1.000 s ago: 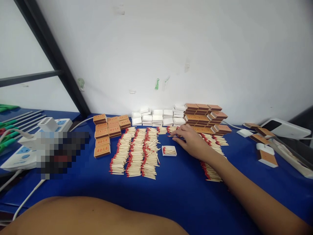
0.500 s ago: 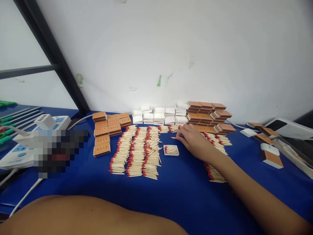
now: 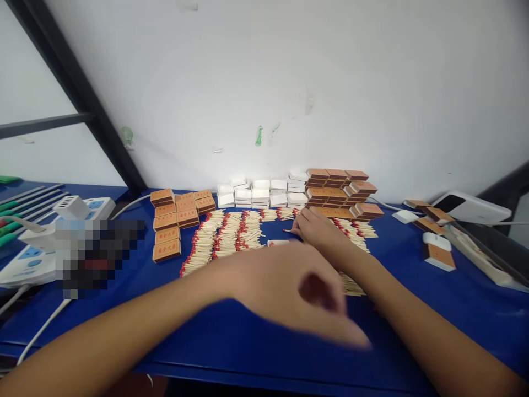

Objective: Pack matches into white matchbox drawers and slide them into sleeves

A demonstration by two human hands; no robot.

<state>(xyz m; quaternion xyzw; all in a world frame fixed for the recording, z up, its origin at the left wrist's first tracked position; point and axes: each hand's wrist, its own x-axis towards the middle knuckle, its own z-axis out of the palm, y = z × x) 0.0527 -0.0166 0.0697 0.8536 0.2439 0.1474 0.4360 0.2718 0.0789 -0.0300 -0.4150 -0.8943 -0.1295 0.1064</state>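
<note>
My right hand point(image 3: 314, 229) rests at the front of the matchboxes, with fingers closed in a pinch on a match point(image 3: 286, 231). The red-headed tip points left. In front of me my left hand point(image 3: 285, 289) hangs over the middle of the table, blurred by motion; a gap shows beside its thumb, and its fingers cannot be made out. It hides most of the small white matchbox tray point(image 3: 276, 242). Rows of red-headed matches point(image 3: 226, 234) lie left of the tray, partly covered by my left arm. More matches point(image 3: 359, 237) lie beyond my right forearm.
Stacked white trays point(image 3: 260, 196) and brown matchbox sleeves point(image 3: 330, 194) stand along the wall. Several orange matchboxes point(image 3: 166, 234) are grouped at left. A power strip point(image 3: 97, 209) with cables lies far left; a white device point(image 3: 471, 208) and loose boxes lie right.
My left hand has come in from below, over the tray and match rows. My right hand still pinches the match. The view has shifted slightly.
</note>
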